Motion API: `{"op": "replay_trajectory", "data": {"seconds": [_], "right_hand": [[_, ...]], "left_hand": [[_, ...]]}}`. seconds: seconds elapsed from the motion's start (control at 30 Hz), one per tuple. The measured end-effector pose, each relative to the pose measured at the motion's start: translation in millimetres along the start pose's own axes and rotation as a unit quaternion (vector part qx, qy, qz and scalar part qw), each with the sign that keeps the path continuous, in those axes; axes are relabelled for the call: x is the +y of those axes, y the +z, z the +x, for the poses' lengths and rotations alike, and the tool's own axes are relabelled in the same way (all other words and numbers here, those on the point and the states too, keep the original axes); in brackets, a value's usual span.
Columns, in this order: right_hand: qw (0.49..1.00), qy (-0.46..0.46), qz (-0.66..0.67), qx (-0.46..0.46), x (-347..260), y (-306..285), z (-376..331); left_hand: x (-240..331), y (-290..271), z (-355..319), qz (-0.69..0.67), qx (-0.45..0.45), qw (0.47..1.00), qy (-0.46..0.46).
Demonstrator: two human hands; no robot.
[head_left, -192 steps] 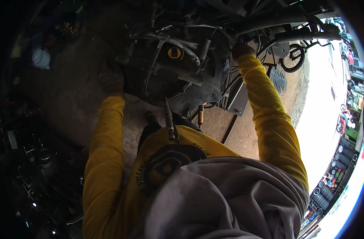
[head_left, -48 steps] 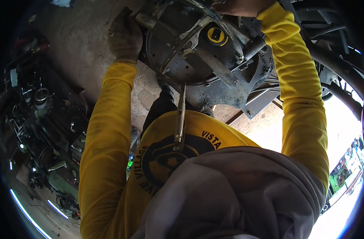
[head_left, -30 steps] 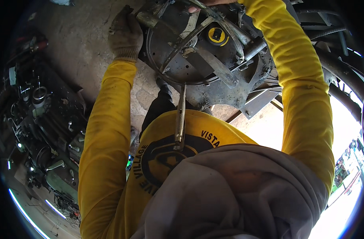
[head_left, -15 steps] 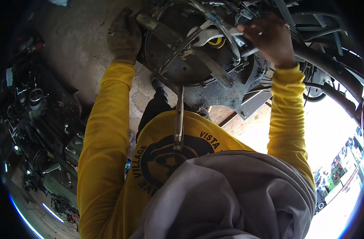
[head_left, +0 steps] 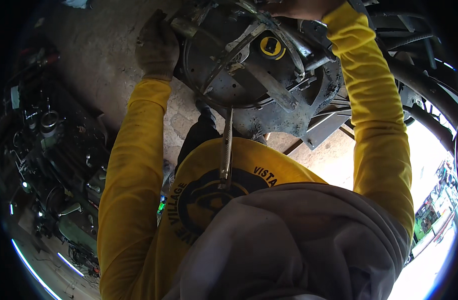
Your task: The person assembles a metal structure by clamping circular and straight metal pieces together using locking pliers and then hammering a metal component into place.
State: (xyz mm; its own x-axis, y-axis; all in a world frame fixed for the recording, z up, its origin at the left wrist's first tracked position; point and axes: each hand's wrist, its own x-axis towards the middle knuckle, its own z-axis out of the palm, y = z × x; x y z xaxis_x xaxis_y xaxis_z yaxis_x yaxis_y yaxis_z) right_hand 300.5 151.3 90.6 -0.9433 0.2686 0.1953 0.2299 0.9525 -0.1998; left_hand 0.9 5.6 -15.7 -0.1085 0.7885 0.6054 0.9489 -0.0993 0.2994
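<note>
My left hand (head_left: pixel 158 47), in a dark work glove, is closed at the left rim of a round metal frame (head_left: pixel 185 65) with crossing flat bars; its fingertips are partly hidden. At the top edge my right hand (head_left: pixel 306 8) reaches across the far side of the frame, its fingers closed and partly cut off. A pale metal wrench (head_left: pixel 237 51) lies among the bars, its jaw end showing and its handle mostly hidden toward my right hand. Right of the jaw sits a round yellow and black tape measure (head_left: pixel 271 47).
A knurled metal handle (head_left: pixel 226 150) points from the frame toward my chest. A rough metal plate (head_left: pixel 284 117) juts out below it. Dark pipes and bars (head_left: pixel 414 75) crowd the right. Leftward, a bench (head_left: pixel 64 145) carries tools and metal parts.
My right hand has moved up and left to the far side of the frame. The wrench handle has swung from pointing right to pointing away, uncovering the tape measure. My left hand has stayed put.
</note>
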Motion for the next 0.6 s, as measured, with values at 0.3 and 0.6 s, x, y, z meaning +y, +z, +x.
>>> {"op": "replay_trajectory", "data": {"seconds": [0.3, 0.6], "right_hand": [[0.987, 0.052, 0.036, -0.148, 12.1, 9.9, 51.8], [0.981, 0.185, -0.053, 0.016, -41.0, -1.8, -36.5]], "left_hand": [[1.7, 0.5, -1.9, 0.011, -0.026, 0.999, -0.037], [-7.4, 4.6, 0.7, 0.089, -0.041, 0.994, 0.057]]}}
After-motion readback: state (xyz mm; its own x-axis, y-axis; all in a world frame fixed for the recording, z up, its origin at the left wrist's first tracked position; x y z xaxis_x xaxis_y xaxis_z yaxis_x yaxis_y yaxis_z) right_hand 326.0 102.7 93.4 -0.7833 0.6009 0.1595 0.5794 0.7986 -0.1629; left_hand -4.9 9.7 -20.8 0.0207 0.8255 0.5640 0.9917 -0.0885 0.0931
